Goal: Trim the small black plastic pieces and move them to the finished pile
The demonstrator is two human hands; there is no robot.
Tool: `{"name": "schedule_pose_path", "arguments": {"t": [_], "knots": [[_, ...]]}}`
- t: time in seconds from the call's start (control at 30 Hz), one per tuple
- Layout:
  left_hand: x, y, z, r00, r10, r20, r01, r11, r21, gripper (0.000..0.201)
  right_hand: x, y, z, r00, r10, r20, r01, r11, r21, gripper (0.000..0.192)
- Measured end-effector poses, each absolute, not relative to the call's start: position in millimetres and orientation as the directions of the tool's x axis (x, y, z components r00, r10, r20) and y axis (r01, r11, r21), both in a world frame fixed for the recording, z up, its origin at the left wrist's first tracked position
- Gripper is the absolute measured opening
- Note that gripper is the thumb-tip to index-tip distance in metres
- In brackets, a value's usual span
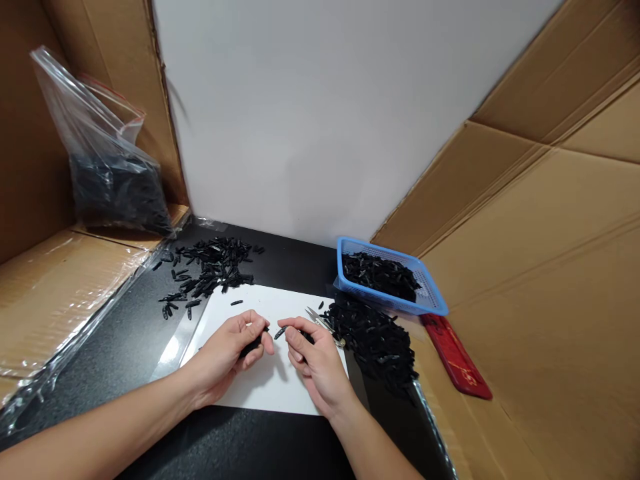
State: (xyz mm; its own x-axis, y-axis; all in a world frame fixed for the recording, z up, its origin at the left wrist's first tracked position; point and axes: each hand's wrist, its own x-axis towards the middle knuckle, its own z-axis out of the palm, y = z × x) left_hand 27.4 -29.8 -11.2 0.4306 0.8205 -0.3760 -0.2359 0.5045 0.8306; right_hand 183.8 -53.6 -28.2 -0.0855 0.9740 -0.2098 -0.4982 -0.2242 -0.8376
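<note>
My left hand (234,348) rests on a white sheet (260,393) and is closed around a few small black plastic pieces. My right hand (313,357) sits just to its right and pinches one small black piece (279,331) between thumb and forefinger, tip pointing toward the left hand. Small metal snips (323,322) lie on the sheet right behind my right hand. A heap of black pieces (375,337) lies to the right of that hand.
Another scatter of black pieces (210,267) lies at the back left of the black table. A blue basket (430,297) holds more pieces. A clear bag (113,180) of pieces leans at left. A red flat object (457,360) lies at right. Cardboard walls surround the table.
</note>
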Motion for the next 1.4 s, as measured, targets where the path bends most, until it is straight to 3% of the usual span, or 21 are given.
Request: {"name": "schedule_pose_path", "arguments": {"t": [0.17,0.27,0.53,0.73,0.9,1.07,1.4], "knots": [[27.2,-27.5,-14.4,0.358,0.843,-0.4,-0.214,0.491,0.844,0.036,184.5,-53.6,-28.1,-0.081,0.976,-0.204,-0.564,-0.213,-0.798,0.019],[28.2,-28.1,-12.8,0.335,0.853,-0.401,-0.213,0.483,0.849,0.041,185.0,-53.4,-28.1,-0.072,0.972,-0.226,-0.598,-0.223,-0.77,0.028],[30.1,-32.5,-11.1,0.335,0.882,-0.331,-0.209,0.412,0.887,0.033,174.3,-56.0,-32.0,-0.054,0.968,-0.243,-0.489,-0.238,-0.839,0.032],[31.8,-31.6,-9.2,0.345,0.864,-0.367,-0.222,0.456,0.862,0.033,175.6,-55.6,-30.2,0.006,0.97,-0.242,-0.465,-0.211,-0.86,0.031],[28.1,-27.6,-2.0,0.326,0.821,-0.469,-0.251,0.553,0.795,0.012,179.5,-54.6,-29.6,0.032,0.965,-0.259,-0.498,-0.21,-0.841,0.033],[24.3,-28.1,-1.6,0.382,0.771,-0.509,-0.258,0.618,0.742,0.021,181.7,-53.0,-28.7,0.007,0.96,-0.28,-0.522,-0.235,-0.82,0.032],[28.3,-31.6,0.5,0.451,0.787,-0.422,-0.129,0.525,0.841,0.029,184.8,-53.9,-27.4,-0.046,0.971,-0.237,-0.551,-0.222,-0.805,0.028]]}}
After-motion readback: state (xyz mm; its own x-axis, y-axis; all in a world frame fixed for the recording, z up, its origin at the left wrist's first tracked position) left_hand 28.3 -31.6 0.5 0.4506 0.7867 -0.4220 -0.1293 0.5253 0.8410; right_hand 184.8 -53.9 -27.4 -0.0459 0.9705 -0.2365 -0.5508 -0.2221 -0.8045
